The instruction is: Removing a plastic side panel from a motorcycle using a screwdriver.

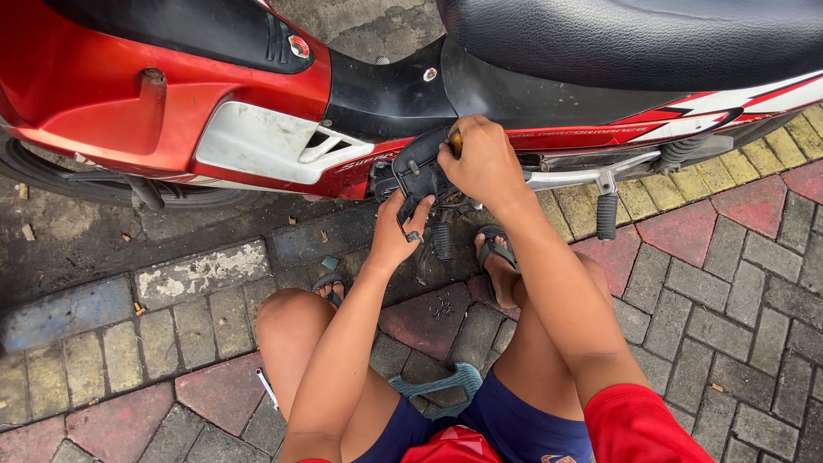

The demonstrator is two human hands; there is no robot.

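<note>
Head view: a red motorbike (171, 94) fills the top of the frame, its black seat (634, 34) at upper right. Just above centre, a black cover (420, 167) sits against the bike's lower side.

The left hand (401, 227) comes up from below and touches the cover's lower edge; its fingers (420, 210) are partly curled around that edge, thumb side toward the cover, in a loose hold.

The right hand (484, 163) lies just right of the cover, at its upper edge, closed into a fist. A small yellowish handle (456, 141) shows at the top of the fist; what tool it belongs to cannot be told.

A footpeg (607, 214) hangs right of centre under a silver bar (591, 176). Both sandalled feet (497, 257) rest on the brick paving (729, 283) below the bike. A small wrench (267, 388) lies on the bricks at lower left, beside the left knee. The person sits low on a grey-green stool (446, 381) at bottom centre.
</note>
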